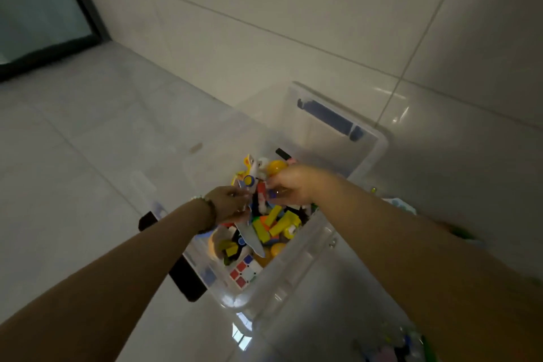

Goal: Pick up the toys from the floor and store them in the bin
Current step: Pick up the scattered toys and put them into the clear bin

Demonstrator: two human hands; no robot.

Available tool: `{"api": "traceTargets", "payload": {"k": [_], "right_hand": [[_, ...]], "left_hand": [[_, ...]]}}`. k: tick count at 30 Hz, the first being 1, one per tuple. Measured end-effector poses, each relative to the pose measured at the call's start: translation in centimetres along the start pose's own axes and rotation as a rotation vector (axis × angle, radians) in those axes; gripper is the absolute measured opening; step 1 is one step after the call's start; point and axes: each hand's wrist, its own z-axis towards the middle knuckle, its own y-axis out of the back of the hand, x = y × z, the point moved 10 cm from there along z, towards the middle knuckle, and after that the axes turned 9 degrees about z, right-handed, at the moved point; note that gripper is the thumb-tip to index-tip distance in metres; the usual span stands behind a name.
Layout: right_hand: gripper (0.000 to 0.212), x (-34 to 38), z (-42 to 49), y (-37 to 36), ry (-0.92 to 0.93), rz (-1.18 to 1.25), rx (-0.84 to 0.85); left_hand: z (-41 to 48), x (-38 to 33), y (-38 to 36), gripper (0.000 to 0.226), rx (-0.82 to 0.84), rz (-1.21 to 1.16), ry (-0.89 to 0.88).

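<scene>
The left hand (227, 206) curls its fingers round a toy plane (249, 233), likely light, stiff plastic best held by its body, while the right hand (292, 185) pinches 1 small blurred toy (274, 193), both over the heaped toys (274, 223) in the clear bin (296, 270).

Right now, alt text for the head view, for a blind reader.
The person's left hand and right hand reach into a clear bin of colourful toys on a floor by a wall; each grip is too blurred to tell. A puzzle cube lies in its near corner.
</scene>
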Motion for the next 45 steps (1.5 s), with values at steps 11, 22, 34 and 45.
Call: {"api": "traceTargets", "payload": {"k": [11, 22, 34, 45], "right_hand": [[0.063, 4.6, -9.4, 11.4, 0.512, -0.204, -0.239], [0.057, -20.7, -13.6, 21.3, 0.195, -0.102, -0.303], [0.039, -29.8, -12.0, 24.9, 0.385, -0.088, -0.426], [0.030, -29.4, -11.0, 24.5, 0.452, -0.238, -0.437]], "left_hand": [[-4.9, -9.5, -3.0, 0.048, -0.081, 0.538, -0.468], [-9.5, -3.8, -22.6, 0.024, 0.225, 0.445, -0.614], [-4.2, 10.4, -29.0, 0.037, 0.095, 0.848, -0.540], [-3.2, 9.0, -28.3, 0.015, 0.004, 0.652, -0.541]]}}
